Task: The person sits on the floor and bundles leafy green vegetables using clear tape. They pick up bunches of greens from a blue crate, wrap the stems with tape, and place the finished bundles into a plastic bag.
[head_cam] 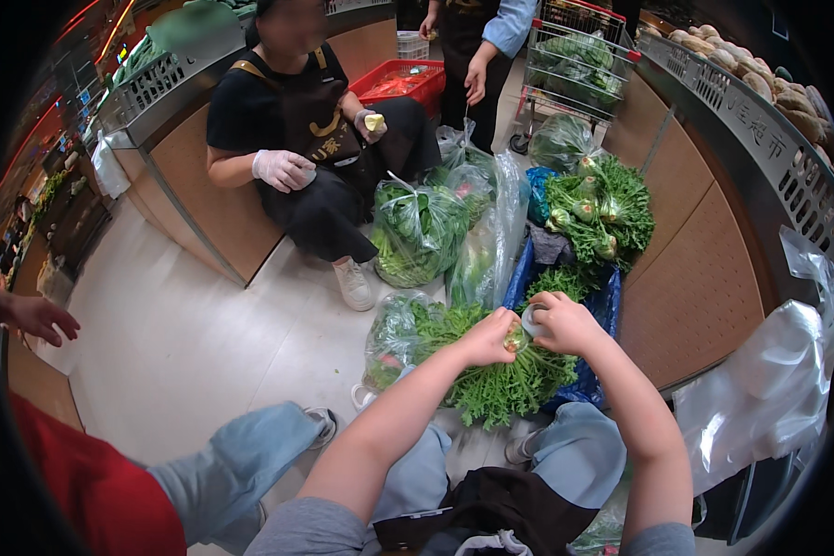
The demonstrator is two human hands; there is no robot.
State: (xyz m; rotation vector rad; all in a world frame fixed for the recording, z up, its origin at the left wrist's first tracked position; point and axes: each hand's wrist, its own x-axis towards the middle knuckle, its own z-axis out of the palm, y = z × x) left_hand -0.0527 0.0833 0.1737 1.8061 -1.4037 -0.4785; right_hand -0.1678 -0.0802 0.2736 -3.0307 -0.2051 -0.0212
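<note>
My left hand [495, 338] is closed around the root end of a bunch of frilly leafy greens [504, 389], whose leaves spread below it towards me. Beside it, my right hand [563, 325] grips a roll of clear tape [532, 322], close to the bunch's pale stem end. Under and behind the hands stands a blue plastic-lined container [601, 299] with more greens inside. Further bunches of frilly greens [601, 205] lie piled at its far end, roots up. A clear bag of vegetables [393, 340] touches the greens at the left.
A seated co-worker [299, 132] with gloved hands is ahead left, near bagged leafy vegetables [420, 229]. Another person stands by a red crate [396, 80] and a shopping cart [577, 62]. A person in red is close at left. Clear plastic bags [757, 389] hang at right from a produce stand.
</note>
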